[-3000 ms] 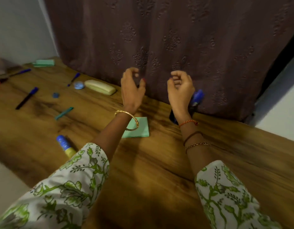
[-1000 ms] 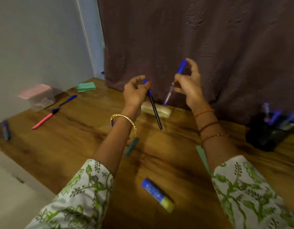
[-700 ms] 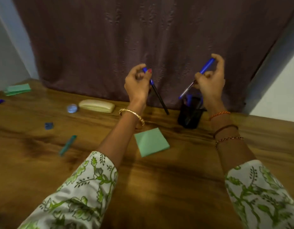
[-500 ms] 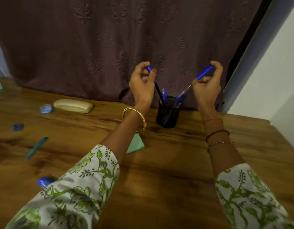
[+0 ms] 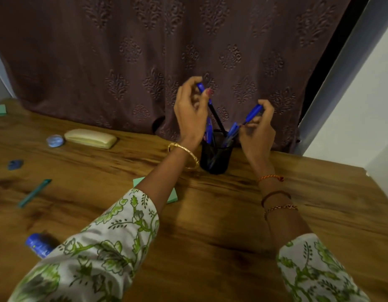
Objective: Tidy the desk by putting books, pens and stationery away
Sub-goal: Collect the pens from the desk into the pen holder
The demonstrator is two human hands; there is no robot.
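Both hands have dropped lower since half a second ago, bringing their pens down to the black pen holder (image 5: pixel 216 156) at the centre of the frame. The left hand (image 5: pixel 189 115) pinches a black pen (image 5: pixel 217 118) by its blue cap, tip at the holder's rim; the right hand (image 5: pixel 257 131) pinches a blue pen (image 5: pixel 253 113), slanted toward the holder's mouth. On the wooden desk (image 5: pixel 232 225) at the left lie a cream case (image 5: pixel 90 138), a green notepad (image 5: pixel 171 196) and a glue stick (image 5: pixel 38 245). A brown patterned curtain (image 5: pixel 145 51) hangs behind.
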